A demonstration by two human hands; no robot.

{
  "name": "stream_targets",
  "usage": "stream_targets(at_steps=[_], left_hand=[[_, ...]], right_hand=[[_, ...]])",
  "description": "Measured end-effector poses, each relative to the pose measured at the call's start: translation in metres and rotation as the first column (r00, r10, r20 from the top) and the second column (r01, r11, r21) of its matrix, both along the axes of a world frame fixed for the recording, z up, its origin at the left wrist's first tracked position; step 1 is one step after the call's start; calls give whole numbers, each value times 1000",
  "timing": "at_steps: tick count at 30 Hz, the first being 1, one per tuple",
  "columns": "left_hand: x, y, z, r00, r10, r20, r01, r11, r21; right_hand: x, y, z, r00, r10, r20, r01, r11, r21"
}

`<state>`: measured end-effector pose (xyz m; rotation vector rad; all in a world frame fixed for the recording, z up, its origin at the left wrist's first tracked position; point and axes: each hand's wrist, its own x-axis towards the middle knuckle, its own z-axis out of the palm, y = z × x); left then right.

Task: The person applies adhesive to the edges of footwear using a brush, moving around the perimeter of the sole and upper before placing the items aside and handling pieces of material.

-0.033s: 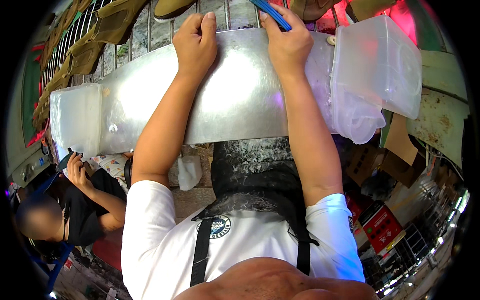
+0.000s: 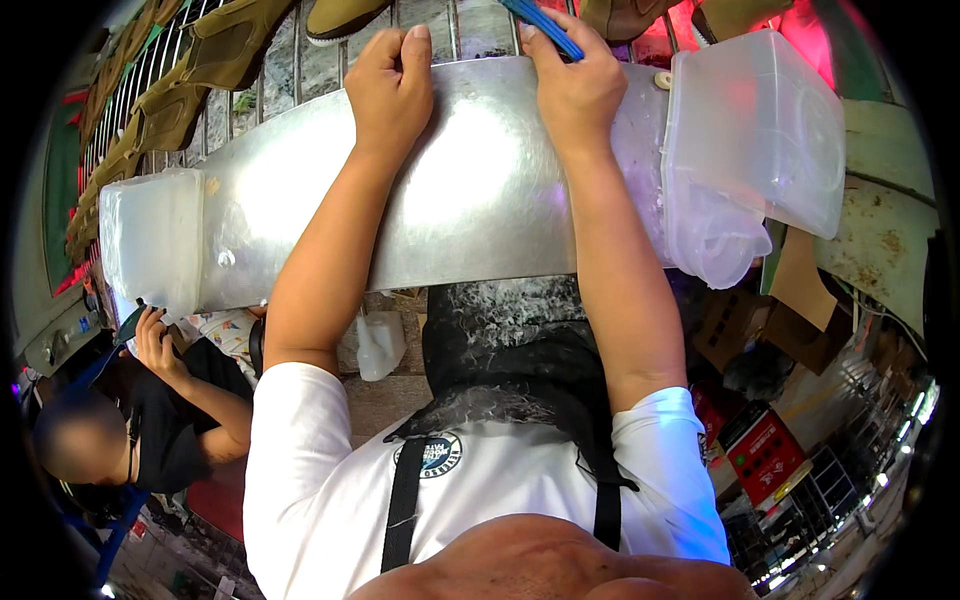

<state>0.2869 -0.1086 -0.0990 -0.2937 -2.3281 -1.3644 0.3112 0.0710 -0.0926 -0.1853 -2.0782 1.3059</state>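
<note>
My left hand [image 2: 389,88] is closed in a fist above the far edge of a shiny metal sheet [image 2: 470,220], thumb on top. Whatever it may hold is hidden from this view. To its right, my right hand [image 2: 580,88] is closed around a slim blue thing [image 2: 545,28] that looks like a ribbed handle or a bundle of thin rods. Its far end runs out of the top of the picture, so its kind does not show. Beyond both hands, brown shoes stand on a rack of metal bars, one brown shoe [image 2: 345,16] nearest my left hand.
A translucent plastic box [image 2: 750,130] sits at the sheet's right end, another plastic container [image 2: 150,240] at its left end. More brown shoes [image 2: 235,45] line the rack at far left. Another person's hand [image 2: 155,350] holds a dark object at left. A red box [image 2: 760,455] stands lower right.
</note>
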Motion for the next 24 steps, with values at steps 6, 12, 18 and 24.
stream_targets(at_steps=[6,12,18,24], left_hand=[[0,-2,-2,999,5,39,-5,1000,-3],[0,-3,-1,1000,-13,25,13,1000,-10],[-1,-4,-3,1000,-3,24,4,1000,-27],[1,-3,0,998,3,56,-1,1000,-31]], right_hand=[[-3,1,7,996,40,82,-34,997,-74],[0,0,17,986,47,157,-17,982,-187],[0,-1,20,974,26,223,35,963,-267],[-3,0,17,974,27,225,69,910,-408]])
